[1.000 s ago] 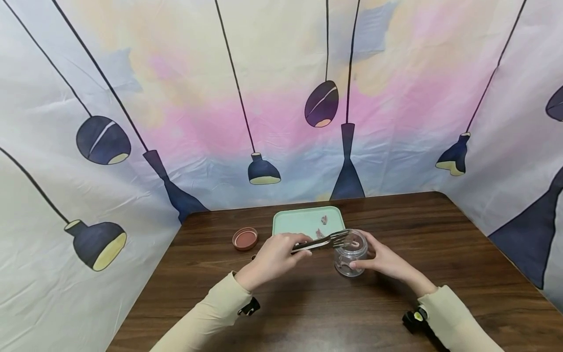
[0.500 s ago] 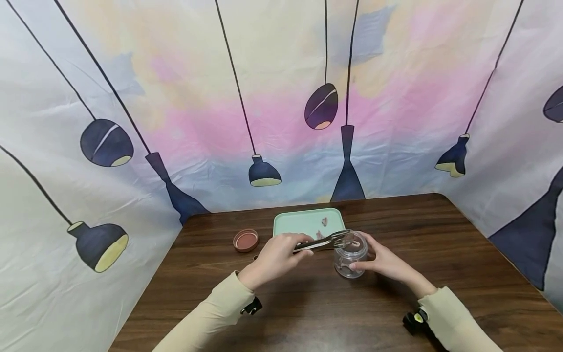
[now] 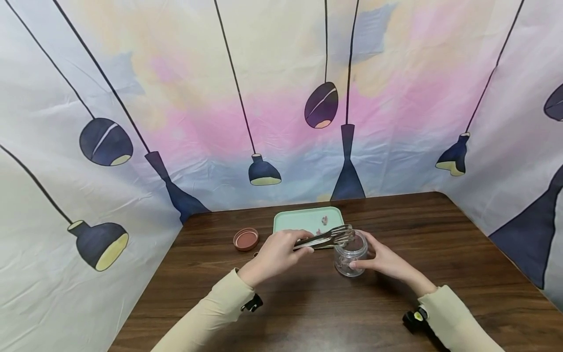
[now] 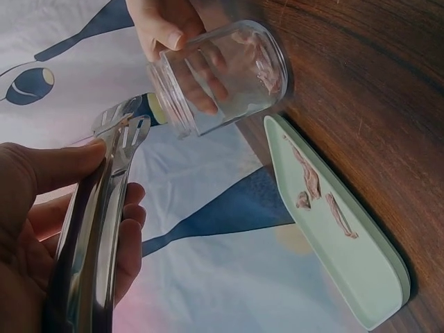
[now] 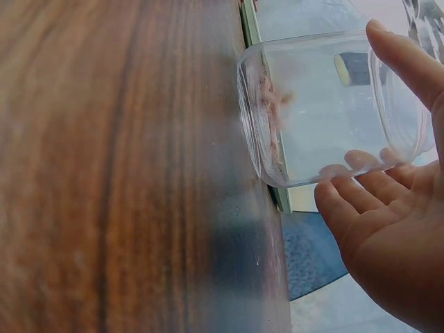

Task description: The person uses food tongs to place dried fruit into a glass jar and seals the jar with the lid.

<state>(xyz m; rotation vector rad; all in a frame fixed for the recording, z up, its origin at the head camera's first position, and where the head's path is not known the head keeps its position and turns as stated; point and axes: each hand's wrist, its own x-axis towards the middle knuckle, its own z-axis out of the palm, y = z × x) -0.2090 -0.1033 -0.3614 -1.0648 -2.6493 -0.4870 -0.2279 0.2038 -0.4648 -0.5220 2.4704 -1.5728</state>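
Note:
My left hand (image 3: 281, 254) grips a pair of metal tongs (image 4: 104, 187) with fork-shaped ends, thumb on one arm and fingers round the other. The tong ends are spread a little and overlap the mouth of a clear jar (image 3: 350, 261) in the head view. Around the jar's side curl the thumb and fingers of my right hand (image 5: 392, 236); it stands upright on the table. Thin pinkish, shrivelled strips (image 4: 260, 61) lie at the jar's bottom. More such pinkish pieces (image 4: 309, 173) rest on the pale green tray (image 4: 368, 298) behind the tongs.
A reddish-brown lid (image 3: 246, 239) lies to the left of the tray on the dark wooden table (image 3: 316, 313). Part of a small dark object (image 3: 256, 254) shows beside my left hand. A cloth backdrop (image 3: 290, 117) printed with lamps hangs behind the table's far edge.
The tong ends have risen slightly at the jar's mouth and spread apart. A pinkish piece seen near the mouth earlier no longer shows there. The right hand and jar have stayed in place.

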